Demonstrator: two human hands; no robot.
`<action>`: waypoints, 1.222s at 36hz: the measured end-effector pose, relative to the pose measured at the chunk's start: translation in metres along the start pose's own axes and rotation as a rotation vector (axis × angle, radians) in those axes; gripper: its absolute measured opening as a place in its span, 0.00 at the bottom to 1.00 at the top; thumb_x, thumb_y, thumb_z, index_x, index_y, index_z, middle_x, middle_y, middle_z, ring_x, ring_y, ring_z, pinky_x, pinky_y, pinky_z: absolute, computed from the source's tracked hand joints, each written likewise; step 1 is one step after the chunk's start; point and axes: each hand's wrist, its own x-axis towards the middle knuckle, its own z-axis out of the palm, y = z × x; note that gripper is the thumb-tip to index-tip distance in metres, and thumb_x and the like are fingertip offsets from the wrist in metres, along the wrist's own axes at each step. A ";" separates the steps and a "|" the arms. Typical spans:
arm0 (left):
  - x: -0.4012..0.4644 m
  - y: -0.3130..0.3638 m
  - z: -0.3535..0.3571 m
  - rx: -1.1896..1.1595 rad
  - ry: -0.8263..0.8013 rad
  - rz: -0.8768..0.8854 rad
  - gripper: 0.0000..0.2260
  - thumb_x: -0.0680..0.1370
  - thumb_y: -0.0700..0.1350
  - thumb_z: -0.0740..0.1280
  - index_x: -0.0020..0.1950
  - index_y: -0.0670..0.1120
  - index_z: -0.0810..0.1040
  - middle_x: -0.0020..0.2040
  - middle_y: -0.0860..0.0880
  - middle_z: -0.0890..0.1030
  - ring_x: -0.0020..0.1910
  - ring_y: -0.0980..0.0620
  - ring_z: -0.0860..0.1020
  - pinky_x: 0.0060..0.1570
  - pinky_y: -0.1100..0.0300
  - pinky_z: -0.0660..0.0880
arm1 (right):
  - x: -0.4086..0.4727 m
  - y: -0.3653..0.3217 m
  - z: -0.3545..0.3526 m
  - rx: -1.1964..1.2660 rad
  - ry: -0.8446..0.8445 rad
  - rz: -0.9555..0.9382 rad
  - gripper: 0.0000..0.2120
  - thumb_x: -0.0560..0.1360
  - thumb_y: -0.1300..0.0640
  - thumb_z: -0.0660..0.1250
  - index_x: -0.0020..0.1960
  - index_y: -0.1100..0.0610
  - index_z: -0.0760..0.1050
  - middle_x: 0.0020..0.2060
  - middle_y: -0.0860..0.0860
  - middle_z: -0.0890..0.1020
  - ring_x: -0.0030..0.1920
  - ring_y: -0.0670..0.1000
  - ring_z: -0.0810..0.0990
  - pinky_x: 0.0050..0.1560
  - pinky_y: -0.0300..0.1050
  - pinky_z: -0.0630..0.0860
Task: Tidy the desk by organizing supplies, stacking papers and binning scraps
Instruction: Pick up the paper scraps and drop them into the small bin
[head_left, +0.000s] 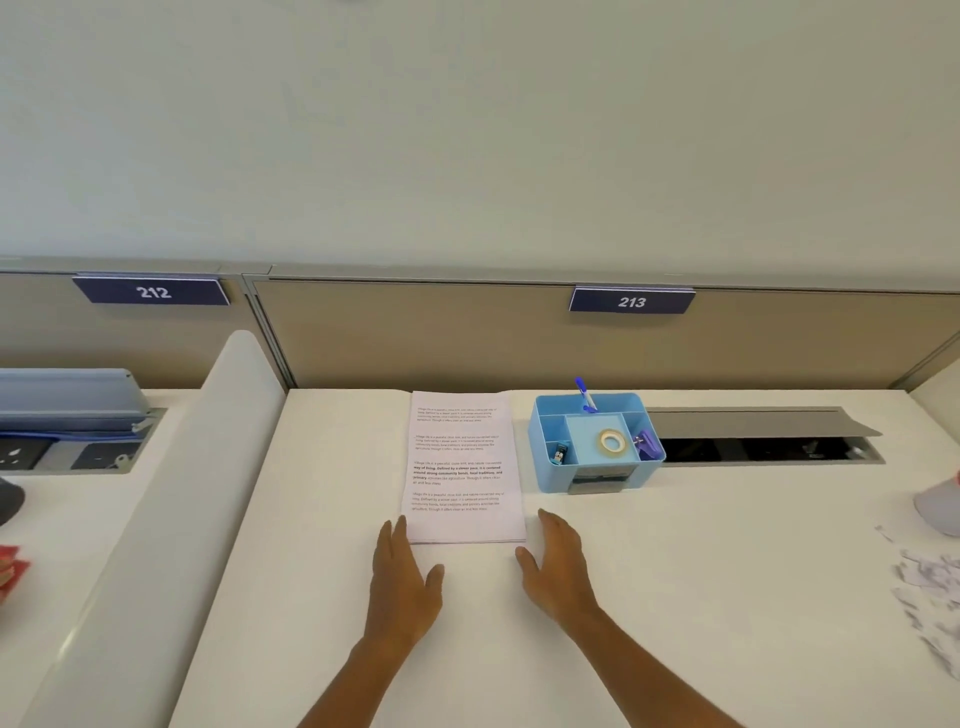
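A neat stack of printed papers (460, 467) lies flat on the white desk (675, 597), reaching back to the partition. My left hand (402, 577) rests open at the stack's near left corner, fingertips touching its edge. My right hand (558, 569) is open at the near right corner, close beside the stack. To the right of the papers stands a blue organizer (545, 441) holding a blue pen (586, 395), a tape roll (613, 442), a purple clip (645, 444) and a small stapler (559, 456). Torn paper scraps (930, 587) lie at the desk's far right.
An open cable tray (763, 441) with a raised grey lid runs behind the organizer's right side. A white divider (171, 493) separates the neighbouring desk on the left. A grey object (937, 506) sits at the right edge. Beige partition with tags 212 and 213 behind.
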 end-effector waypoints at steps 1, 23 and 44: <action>-0.008 -0.003 0.004 0.033 -0.005 0.002 0.43 0.84 0.49 0.71 0.89 0.43 0.47 0.89 0.40 0.48 0.89 0.41 0.48 0.86 0.46 0.53 | -0.006 0.005 -0.002 -0.045 0.018 -0.015 0.35 0.81 0.45 0.66 0.82 0.53 0.56 0.82 0.50 0.61 0.81 0.52 0.58 0.80 0.49 0.58; -0.111 -0.002 0.053 0.384 -0.072 0.242 0.48 0.75 0.74 0.40 0.89 0.48 0.39 0.87 0.45 0.31 0.86 0.40 0.31 0.83 0.30 0.39 | -0.130 0.089 -0.059 -0.367 0.208 -0.100 0.37 0.82 0.43 0.61 0.84 0.57 0.52 0.84 0.55 0.53 0.84 0.56 0.50 0.81 0.61 0.52; -0.227 0.119 0.268 0.371 -0.140 0.182 0.46 0.77 0.74 0.42 0.89 0.49 0.41 0.89 0.45 0.35 0.88 0.40 0.32 0.83 0.31 0.38 | -0.144 0.343 -0.250 -0.256 0.250 0.295 0.42 0.77 0.46 0.71 0.82 0.57 0.53 0.82 0.57 0.55 0.81 0.61 0.55 0.74 0.62 0.67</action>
